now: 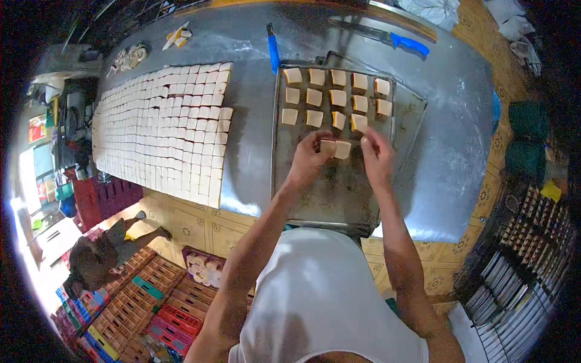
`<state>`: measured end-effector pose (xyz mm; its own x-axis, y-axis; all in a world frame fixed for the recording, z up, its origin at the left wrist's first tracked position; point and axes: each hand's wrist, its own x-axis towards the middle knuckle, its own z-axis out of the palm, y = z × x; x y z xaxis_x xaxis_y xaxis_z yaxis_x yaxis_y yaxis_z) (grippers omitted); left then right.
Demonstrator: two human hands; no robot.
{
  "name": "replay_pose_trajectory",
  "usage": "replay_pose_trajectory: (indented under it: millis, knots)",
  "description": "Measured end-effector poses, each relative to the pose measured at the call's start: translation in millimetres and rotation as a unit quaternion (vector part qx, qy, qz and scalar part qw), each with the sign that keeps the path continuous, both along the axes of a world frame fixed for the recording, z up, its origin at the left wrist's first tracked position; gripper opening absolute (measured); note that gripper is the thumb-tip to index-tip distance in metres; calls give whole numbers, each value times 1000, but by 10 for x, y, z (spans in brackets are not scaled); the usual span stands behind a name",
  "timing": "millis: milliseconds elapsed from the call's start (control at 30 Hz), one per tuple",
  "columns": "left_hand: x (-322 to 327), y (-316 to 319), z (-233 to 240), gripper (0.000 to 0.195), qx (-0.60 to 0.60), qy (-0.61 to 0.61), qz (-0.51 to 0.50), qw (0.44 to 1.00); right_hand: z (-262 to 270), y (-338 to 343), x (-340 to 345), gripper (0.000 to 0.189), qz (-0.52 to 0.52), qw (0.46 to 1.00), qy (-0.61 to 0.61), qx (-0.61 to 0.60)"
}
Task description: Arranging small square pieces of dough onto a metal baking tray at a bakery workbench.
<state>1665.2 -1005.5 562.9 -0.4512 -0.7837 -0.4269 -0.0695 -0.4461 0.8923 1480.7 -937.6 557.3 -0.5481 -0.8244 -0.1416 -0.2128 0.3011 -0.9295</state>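
Observation:
Rows of pale square dough pieces with yellow-orange edges lie spaced apart on a dark metal baking tray [327, 204] in front of me. My left hand [313, 156] holds a couple of dough squares [342, 149] side by side over the tray. My right hand [377, 152] has its thumb and fingertips at the near edge of a dough square [359, 121] in the third row; whether it grips that piece is unclear. To the left, a large sheet of dough cut into many squares [163, 131] lies on the metal table [247, 136].
A blue-handled knife [273, 52] lies at the tray's far left corner, another blue-handled tool [410, 44] farther right. Dough scraps [178, 36] sit at the back. Another tray [411, 113] lies partly beneath. Stacked crates [131, 290] and another person [97, 258] are at lower left, a tray rack [522, 272] at right.

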Motion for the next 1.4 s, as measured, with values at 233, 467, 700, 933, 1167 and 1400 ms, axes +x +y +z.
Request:
replay_pose_trajectory:
  millis: [233,467,700,933,1167,1400]
  knots:
    - [-50,59,-189,30,151,39,41,987,184,330,200,29,175,963,178,-105]
    - [196,47,-158,36,43,43,123,991,-77,-34,-447,29,-105,991,-16,-85]
    - [790,-155,-216,39,10,-100,158,982,-289,28,-424,35,-43,963,265,-31]
    - [941,-308,-234,47,-383,-286,88,874,87,50,533,25,-83,992,87,-35]
    - [2026,-620,-210,39,-356,-294,41,886,135,-1131,2069,32,237,970,-14,50]
    - [3098,-1349,-248,49,-487,-404,-103,767,-237,-2204,2980,40,191,975,69,84]
